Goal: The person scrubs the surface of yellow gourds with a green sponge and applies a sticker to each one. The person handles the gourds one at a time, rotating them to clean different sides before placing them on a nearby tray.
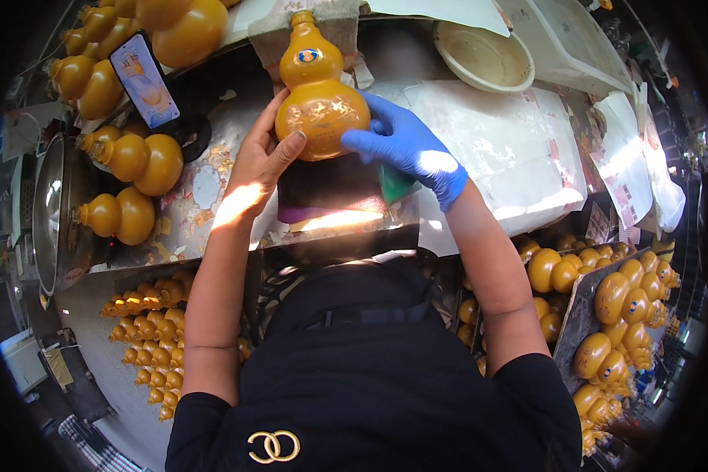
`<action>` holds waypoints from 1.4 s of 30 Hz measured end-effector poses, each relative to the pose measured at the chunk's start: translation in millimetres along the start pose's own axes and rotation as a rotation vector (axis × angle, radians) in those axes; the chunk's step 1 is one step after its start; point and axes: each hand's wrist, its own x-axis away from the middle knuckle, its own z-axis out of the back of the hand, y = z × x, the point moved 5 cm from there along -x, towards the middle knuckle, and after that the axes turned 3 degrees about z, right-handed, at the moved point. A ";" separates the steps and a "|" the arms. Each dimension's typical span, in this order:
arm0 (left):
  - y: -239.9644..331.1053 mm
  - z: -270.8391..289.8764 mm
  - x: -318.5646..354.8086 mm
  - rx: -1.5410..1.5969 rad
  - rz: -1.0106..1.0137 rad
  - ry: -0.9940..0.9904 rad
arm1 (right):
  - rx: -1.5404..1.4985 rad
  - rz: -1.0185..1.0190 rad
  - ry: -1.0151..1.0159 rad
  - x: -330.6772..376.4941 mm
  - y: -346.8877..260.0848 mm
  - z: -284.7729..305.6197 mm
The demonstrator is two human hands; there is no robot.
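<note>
A glossy amber gourd-shaped bottle [315,110] lies between my hands, its neck pointing away from me. It bears a small blue oval emblem on the upper bulb and gold-and-white decoration on the lower one. My bare left hand [266,153] grips the lower bulb from the left, thumb on top. From the right, my right hand [405,141] in a blue glove holds the same bulb, its thumb against the side. The fingers under the bottle are hidden. A folded grey cloth [261,39] sits beneath the bottle's neck.
A phone [145,81] leans at the left among more amber gourd bottles [159,164]. A cream basin [488,57] stands at the back right, beside white sheets [495,149]. A round metal pan [49,212] is at the left edge. Many bottles crowd a board [574,315] at the lower right.
</note>
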 end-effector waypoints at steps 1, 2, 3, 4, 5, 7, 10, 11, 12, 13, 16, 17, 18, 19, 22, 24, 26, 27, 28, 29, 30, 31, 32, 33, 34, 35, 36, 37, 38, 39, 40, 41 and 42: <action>0.6 -0.8 0.1 0.008 0.003 -0.004 | 0.002 -0.034 0.013 -1.1 1.3 1.1; 1.3 -1.4 0.0 0.016 0.005 -0.008 | 0.005 -0.067 0.026 -2.0 2.9 2.2; 3.0 -2.2 -0.5 0.014 -0.006 -0.017 | -0.016 -0.051 0.010 -2.5 3.5 2.9; 3.8 -3.0 0.1 0.013 -0.013 -0.027 | -0.039 -0.038 -0.006 -0.9 6.1 4.0; 4.5 -3.5 -0.1 0.011 -0.020 -0.037 | -0.062 -0.025 -0.021 0.3 5.6 3.6; 3.6 0.5 -1.1 -0.010 -0.086 0.004 | -0.060 -0.040 0.015 3.0 0.3 1.5; -0.3 0.8 -5.6 -0.042 -0.061 0.068 | 0.026 -0.105 0.071 0.8 -14.5 -0.8; -2.8 -1.1 -6.2 -0.052 -0.029 0.090 | 0.069 -0.135 0.090 0.2 -16.0 -1.2; -3.1 -4.0 -4.7 -0.033 -0.005 0.081 | 0.056 -0.149 0.076 -0.7 -12.6 -2.5; -0.6 -7.5 -4.7 -0.014 0.015 0.068 | 0.043 -0.160 0.066 -2.4 -9.1 -1.7; -3.5 -7.7 -6.1 0.016 0.041 0.052 | -0.024 -0.141 0.072 -4.2 -2.3 -0.7; -6.3 -5.7 -6.9 0.015 0.040 0.050 | -0.052 -0.127 0.080 -4.0 -1.4 -0.6; -7.8 -3.9 -7.5 0.015 0.039 0.047 | -0.057 -0.133 0.074 -3.9 -1.1 -0.8; -9.0 -2.8 -7.9 0.022 0.050 0.043 | -0.060 -0.139 0.068 -3.5 -1.4 -0.5; -11.8 -0.2 -8.2 0.047 0.073 0.030 | -0.057 -0.144 0.055 -2.6 -3.4 -0.4; -12.2 0.0 -8.0 0.073 0.078 0.022 | -0.047 -0.144 0.053 -1.6 -2.4 1.0; -12.9 2.6 -8.4 0.050 0.064 0.018 | -0.037 -0.141 0.051 -1.6 1.5 2.4; -16.5 5.9 -8.9 0.027 0.058 0.027 | -0.045 -0.175 0.064 -1.2 4.1 4.0; -17.9 7.9 -9.1 0.003 0.052 0.037 | -0.053 -0.209 0.076 -1.5 6.3 5.2; -15.0 8.3 -8.8 0.004 0.012 0.058 | -0.061 -0.242 0.087 -0.8 8.8 5.6; -11.5 8.0 -8.3 0.006 -0.029 0.079 | -0.083 -0.215 0.091 0.2 9.3 5.2; -8.1 7.3 -8.6 0.008 -0.069 0.099 | -0.106 -0.189 0.096 0.9 10.5 5.7; -4.5 3.9 -6.9 -0.020 -0.097 0.082 | -0.129 -0.163 0.101 1.7 10.5 5.9; -0.1 -0.1 -3.1 -0.048 -0.125 0.065 | -0.040 -0.125 0.125 1.4 8.5 4.4; 3.4 -3.5 1.0 -0.076 -0.152 0.051 | 0.049 -0.088 0.147 0.7 7.2 -0.8; 0.0 -5.7 1.9 -0.107 -0.047 0.037 | 0.137 -0.051 0.168 0.5 5.8 -3.2; -0.8 -6.1 3.5 -0.099 -0.054 0.029 | 0.098 -0.055 0.149 0.6 9.1 -3.2; 0.3 -6.3 4.5 -0.091 -0.066 0.021 | 0.064 -0.056 0.129 0.4 11.3 -1.4; 1.3 -6.1 4.9 -0.082 -0.078 0.014 | 0.029 -0.057 0.109 0.7 11.8 0.2; 0.7 -4.7 4.8 -0.074 -0.059 -0.008 | -0.015 -0.052 0.102 2.2 10.0 1.2; 0.5 -1.2 4.4 -0.069 -0.042 -0.028 | -0.060 -0.044 0.092 3.3 8.0 1.5; 0.6 0.7 3.6 -0.063 -0.025 -0.048 | -0.105 -0.036 0.083 3.7 5.8 2.3; 2.4 2.3 1.4 -0.016 -0.031 -0.038 | -0.120 -0.127 0.072 3.2 5.6 4.9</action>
